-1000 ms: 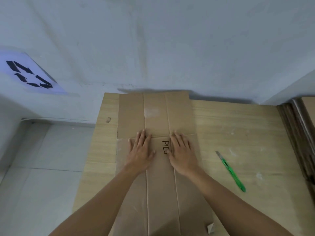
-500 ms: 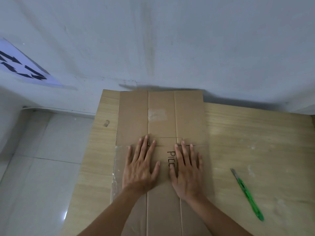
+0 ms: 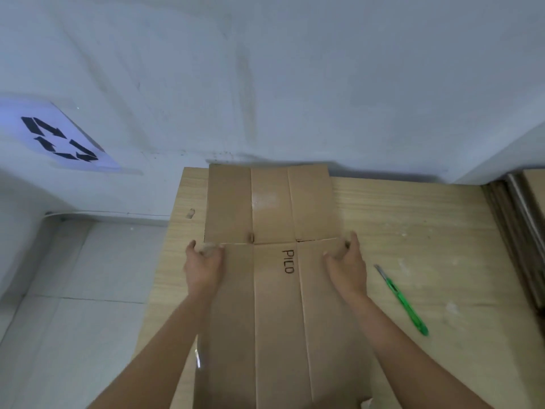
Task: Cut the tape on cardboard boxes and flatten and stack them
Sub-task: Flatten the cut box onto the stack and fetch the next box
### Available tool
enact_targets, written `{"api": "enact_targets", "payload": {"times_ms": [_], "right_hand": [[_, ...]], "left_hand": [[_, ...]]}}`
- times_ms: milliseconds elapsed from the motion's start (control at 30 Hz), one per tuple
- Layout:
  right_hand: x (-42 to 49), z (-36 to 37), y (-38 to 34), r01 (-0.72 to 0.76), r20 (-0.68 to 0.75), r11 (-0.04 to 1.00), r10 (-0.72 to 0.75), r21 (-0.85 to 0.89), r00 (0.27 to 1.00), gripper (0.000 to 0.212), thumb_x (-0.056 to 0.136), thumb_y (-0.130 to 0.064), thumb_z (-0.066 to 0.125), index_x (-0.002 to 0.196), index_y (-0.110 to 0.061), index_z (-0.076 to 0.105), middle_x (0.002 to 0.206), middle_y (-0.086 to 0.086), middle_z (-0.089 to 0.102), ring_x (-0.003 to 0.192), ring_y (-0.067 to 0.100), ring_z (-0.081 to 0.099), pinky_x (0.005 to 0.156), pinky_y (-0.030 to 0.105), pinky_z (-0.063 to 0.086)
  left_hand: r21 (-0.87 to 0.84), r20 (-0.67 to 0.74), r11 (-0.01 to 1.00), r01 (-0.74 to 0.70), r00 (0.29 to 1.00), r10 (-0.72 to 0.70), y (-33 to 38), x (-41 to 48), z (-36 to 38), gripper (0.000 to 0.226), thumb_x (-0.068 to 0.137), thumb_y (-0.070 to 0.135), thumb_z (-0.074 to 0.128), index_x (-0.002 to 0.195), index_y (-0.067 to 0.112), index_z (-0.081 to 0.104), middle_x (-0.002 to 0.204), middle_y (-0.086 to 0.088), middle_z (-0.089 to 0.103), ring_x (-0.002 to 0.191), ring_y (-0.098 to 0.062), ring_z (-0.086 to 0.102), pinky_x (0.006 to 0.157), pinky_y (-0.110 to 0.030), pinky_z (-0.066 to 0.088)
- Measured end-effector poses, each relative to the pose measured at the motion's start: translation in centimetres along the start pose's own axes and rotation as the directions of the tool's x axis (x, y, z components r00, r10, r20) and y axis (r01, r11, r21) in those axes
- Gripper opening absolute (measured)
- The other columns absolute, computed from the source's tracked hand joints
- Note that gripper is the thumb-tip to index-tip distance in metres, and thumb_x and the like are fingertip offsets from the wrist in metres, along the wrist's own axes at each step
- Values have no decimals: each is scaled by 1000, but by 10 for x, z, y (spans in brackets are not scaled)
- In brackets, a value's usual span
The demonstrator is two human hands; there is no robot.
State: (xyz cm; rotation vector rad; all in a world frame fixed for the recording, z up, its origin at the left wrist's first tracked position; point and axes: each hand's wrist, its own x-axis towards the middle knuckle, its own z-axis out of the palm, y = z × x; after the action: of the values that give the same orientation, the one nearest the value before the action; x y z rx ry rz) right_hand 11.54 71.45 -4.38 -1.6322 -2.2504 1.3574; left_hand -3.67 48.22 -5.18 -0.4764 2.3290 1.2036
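Observation:
A flattened brown cardboard box (image 3: pixel 277 320) lies lengthwise on the wooden table (image 3: pixel 413 231), its far flaps reaching the wall. "PILD" is printed near its middle. My left hand (image 3: pixel 203 264) grips the box's left edge at the fold line, fingers curled round it. At the same fold line my right hand (image 3: pixel 345 264) grips the right edge, thumb on top. A green utility knife (image 3: pixel 402 299) lies on the table to the right of my right hand.
A stack of flattened cardboard (image 3: pixel 519 231) fills the table's right end. The white wall stands just behind the table. A sheet with a recycling symbol (image 3: pixel 59 140) hangs at the left. A grey tiled floor (image 3: pixel 73 305) lies beyond the table's left edge.
Both hands were pressing flat on the middle of the box. They have slid apart to its left and right edges and now grip them.

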Motion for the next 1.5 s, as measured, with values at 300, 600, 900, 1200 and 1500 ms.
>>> {"api": "enact_targets", "payload": {"times_ms": [300,600,900,1200,1500], "right_hand": [[-29,-70,-6,-68,149,939,18,338,989,18,89,-1,57,94,-13,69,85,3,71,78,19,65,60,24,49],[-81,-228,11,477,-332,878,-458,-26,825,96,81,-15,75,158,-24,19,158,5,26,146,24,26,120,42,26],[-158,-419,-9,618,63,271,-884,-738,463,98,80,-55,72,158,-32,18,168,-4,12,155,25,-6,123,55,-7],[-172,-515,36,541,-117,494,-802,-680,586,35,93,-58,57,82,-25,52,68,-8,56,67,16,55,56,29,33],[-152,-582,130,493,-531,866,-460,-88,712,28,89,-39,72,85,-12,66,78,3,68,70,9,60,65,29,45]], "left_hand": [[-71,246,971,-226,940,237,60,-57,-36,19,94,31,71,85,14,72,91,-9,76,82,-21,71,71,-29,57],[-63,417,787,-613,700,579,185,-207,-4,17,93,30,72,95,13,76,99,-9,78,94,-26,74,89,-45,57],[122,745,199,-972,223,629,245,-418,71,8,94,36,69,90,29,67,85,12,66,83,-9,64,71,-30,46],[394,377,-307,-866,-152,914,253,-515,121,51,86,43,70,135,41,56,137,9,57,136,-16,46,121,-49,15],[-522,337,765,-376,734,590,166,-418,218,100,80,73,64,159,24,26,165,6,26,149,-14,30,120,-47,27]]}}
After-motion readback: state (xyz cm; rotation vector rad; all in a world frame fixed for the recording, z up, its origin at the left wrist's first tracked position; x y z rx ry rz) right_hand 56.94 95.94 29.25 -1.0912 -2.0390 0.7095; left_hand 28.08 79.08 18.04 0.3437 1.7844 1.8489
